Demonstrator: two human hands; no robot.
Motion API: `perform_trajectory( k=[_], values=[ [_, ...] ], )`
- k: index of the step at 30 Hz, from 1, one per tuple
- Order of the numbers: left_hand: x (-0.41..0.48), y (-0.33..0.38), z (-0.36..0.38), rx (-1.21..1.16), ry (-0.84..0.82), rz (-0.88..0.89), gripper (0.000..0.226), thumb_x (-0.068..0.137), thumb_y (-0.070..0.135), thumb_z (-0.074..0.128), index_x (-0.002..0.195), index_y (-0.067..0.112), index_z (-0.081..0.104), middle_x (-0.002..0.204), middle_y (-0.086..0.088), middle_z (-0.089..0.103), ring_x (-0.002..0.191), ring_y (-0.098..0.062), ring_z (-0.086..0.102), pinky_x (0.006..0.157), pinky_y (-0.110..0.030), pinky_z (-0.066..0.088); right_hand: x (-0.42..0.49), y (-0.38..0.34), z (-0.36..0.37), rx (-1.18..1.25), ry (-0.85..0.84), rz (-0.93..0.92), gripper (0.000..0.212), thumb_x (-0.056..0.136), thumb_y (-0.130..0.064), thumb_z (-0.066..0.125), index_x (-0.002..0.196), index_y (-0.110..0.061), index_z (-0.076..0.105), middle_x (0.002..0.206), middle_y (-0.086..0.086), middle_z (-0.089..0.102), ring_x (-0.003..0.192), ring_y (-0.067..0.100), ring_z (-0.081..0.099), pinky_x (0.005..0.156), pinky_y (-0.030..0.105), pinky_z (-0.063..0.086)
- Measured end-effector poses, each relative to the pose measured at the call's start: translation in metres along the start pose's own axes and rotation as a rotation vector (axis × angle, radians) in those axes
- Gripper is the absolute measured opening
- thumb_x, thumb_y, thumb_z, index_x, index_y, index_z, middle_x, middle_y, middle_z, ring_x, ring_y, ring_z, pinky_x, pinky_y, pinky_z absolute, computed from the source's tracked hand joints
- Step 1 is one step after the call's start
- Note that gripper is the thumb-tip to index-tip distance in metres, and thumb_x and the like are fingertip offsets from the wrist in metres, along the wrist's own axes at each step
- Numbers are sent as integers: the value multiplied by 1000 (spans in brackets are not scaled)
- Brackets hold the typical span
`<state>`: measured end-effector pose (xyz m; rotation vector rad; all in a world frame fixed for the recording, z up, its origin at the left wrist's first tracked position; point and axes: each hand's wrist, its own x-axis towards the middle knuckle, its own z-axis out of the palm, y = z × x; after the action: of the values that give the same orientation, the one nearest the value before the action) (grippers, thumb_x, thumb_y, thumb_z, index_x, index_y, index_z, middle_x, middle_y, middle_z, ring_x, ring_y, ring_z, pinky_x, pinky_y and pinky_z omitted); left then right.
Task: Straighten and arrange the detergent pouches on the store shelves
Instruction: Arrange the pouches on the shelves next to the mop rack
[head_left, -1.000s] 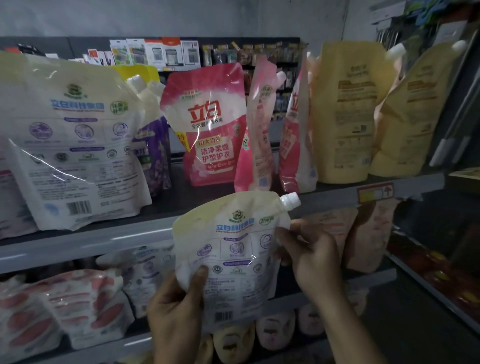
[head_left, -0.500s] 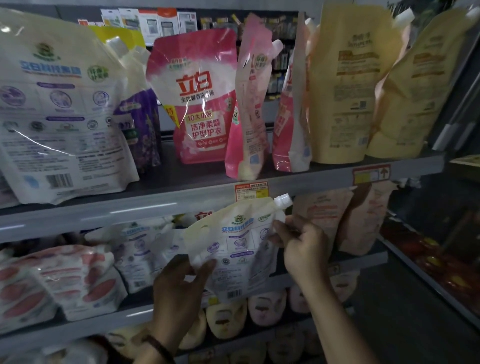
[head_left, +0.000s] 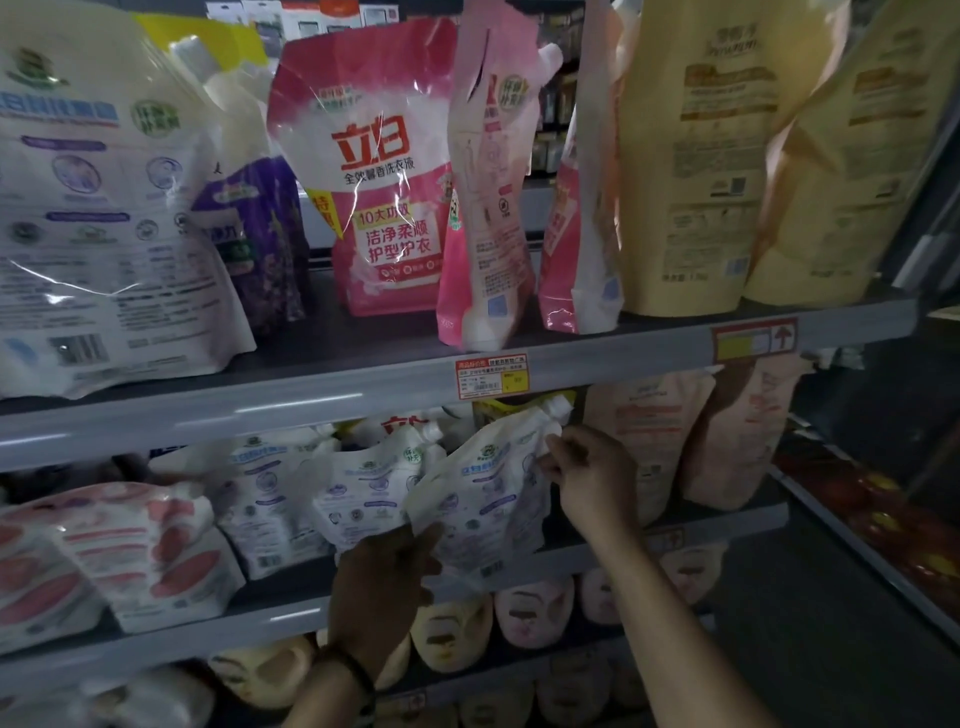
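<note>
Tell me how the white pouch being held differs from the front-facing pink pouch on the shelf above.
The white pouch carries blue print; the pink pouch has red characters. The white pouch leans, held by the left hand and right hand; the pink pouch stands upright, untouched. Both are soft pouches.

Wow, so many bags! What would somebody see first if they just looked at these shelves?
The big pink pouch with bold red letters jumps out, standing in the middle of the upper shelf. To its right, tall yellow pouches fill that shelf's end. On the middle shelf, two hands hold a small white pouch: the left hand at its lower corner, the right hand near its spout.
</note>
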<state>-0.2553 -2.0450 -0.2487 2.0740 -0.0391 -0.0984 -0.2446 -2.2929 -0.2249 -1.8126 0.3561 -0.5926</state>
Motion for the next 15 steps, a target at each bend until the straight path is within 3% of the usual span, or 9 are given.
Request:
perform_trajectory(
  k=[3,5,8,11,15],
  values=[
    [12,-3,9,-32,37,-23,20,102,35,69,88,26,79,74,10,79,63,-14,77,67,-41,65,10,3,2,-14,-4,12,33,103,-17,65,70,-17,67,70,-5,74,73,17,75,78,56,63],
    [19,-7,15,-28,49,-33,26,103,39,67,83,26,78,75,9,80,67,-10,77,72,-42,65,15,6,4,-13,-22,37,32,104,-17,64,72,-16,70,73,-5,76,75,17,76,80,54,63],
    [27,-13,24,78,73,-4,29,107,35,61,84,26,76,74,13,78,69,2,72,69,-22,58,21,22,9,-75,-37,34,31,103,-25,59,75,-15,69,76,1,74,77,22,75,77,54,62],
    [31,-14,31,52,90,-11,16,107,26,60,111,28,75,81,16,76,82,-4,75,77,-30,61,25,40,12,-130,-98,-36,30,97,-35,49,74,-21,62,80,5,68,79,26,70,73,58,60],
    [24,-6,35,97,123,46,23,107,28,58,120,48,59,85,19,72,77,3,69,60,-13,48,27,42,8,-76,-157,-39,17,98,-33,58,85,-28,67,87,6,70,88,30,72,78,64,59]
  ],
)
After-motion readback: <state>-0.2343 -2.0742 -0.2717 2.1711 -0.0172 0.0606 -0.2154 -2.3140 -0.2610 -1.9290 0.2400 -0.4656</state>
